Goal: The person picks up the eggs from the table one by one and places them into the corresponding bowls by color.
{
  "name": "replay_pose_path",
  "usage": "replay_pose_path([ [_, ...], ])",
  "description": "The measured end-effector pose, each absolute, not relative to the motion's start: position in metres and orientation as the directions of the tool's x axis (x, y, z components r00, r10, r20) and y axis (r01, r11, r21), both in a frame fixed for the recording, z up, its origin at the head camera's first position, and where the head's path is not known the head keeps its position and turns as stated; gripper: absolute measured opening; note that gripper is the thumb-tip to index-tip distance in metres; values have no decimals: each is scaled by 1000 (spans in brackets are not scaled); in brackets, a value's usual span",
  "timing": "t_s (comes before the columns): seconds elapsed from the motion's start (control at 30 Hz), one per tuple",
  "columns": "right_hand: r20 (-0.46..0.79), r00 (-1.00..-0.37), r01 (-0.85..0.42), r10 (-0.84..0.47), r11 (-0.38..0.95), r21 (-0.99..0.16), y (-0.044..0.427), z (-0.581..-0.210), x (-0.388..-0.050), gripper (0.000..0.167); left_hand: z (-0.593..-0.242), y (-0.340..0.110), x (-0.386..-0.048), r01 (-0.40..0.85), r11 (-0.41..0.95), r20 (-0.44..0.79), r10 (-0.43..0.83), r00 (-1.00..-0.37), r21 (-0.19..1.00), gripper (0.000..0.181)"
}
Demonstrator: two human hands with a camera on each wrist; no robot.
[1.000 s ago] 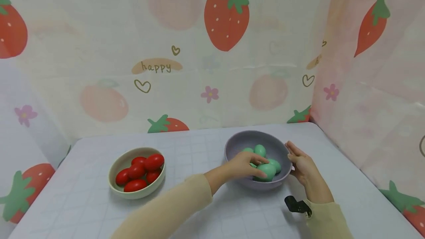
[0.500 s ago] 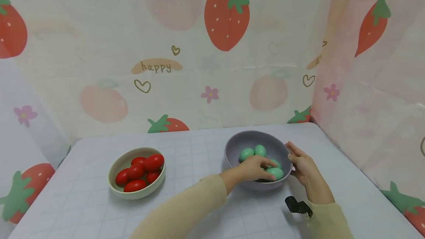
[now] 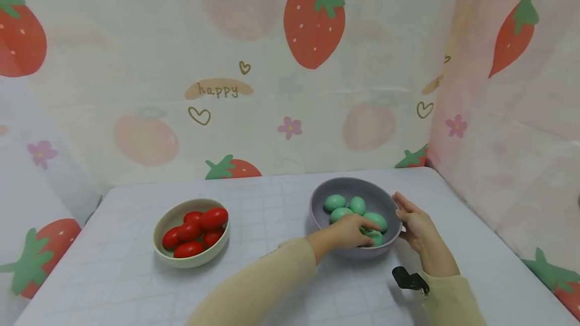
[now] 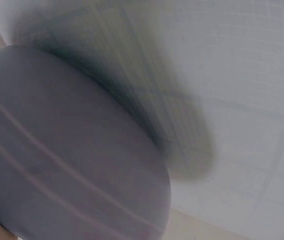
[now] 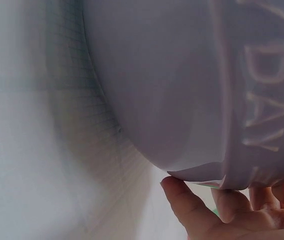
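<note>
A purple-grey bowl (image 3: 323, 192) stands right of centre on the table, holding several green eggs (image 3: 335, 202). Inside it, my left hand (image 3: 351, 230) reaches in from the left, fingers bent over a green egg (image 3: 375, 238) at the near right side. That egg is partly covered by the fingers. On the bowl's right side, my right hand (image 3: 419, 230) holds the rim, thumb near the edge. The right wrist view shows its fingertips (image 5: 174, 186) against the outer wall with raised letters. The left wrist view is mostly the bowl's outer wall (image 4: 76, 135).
A cream bowl (image 3: 159, 238) with several red eggs (image 3: 190, 230) stands on the left. Both bowls rest on a white gridded tablecloth (image 3: 267, 205). Strawberry-printed sheets (image 3: 254, 39) hang behind and at the sides. A black device (image 3: 409, 280) sits at the right wrist.
My left hand has moved slightly right within the bowl, and the green egg under its fingers now lies nearer the right side. More green eggs show. My right hand stays at the rim.
</note>
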State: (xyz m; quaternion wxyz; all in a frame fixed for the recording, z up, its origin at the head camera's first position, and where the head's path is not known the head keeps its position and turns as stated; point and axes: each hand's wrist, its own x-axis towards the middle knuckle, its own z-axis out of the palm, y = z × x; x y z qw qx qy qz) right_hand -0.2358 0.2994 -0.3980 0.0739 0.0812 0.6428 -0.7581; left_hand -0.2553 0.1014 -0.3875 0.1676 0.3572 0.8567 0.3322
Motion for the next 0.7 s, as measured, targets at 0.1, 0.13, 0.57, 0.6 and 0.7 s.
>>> replay_pose_path([
  [0.1,-220,-975,219,-16,-156,-963,300,-400,-239,59,-388,100,-257,499,533,-58,722,-690,684,37],
  [0.13,-221,-975,221,-16,-152,-963,300,-401,-241,59,-388,99,-258,498,533,-58,721,-691,684,37],
  [0.57,-176,-983,159,-58,221,-962,323,-392,-252,60,-384,41,-237,333,251,154,541,-827,909,31],
  [0.6,-164,-985,141,-58,279,-950,326,-391,-252,60,-383,32,-235,346,244,175,527,-832,906,32],
  [0.7,-107,-991,65,-75,430,-901,333,-385,-251,59,-381,-3,-232,398,303,225,476,-850,866,35],
])
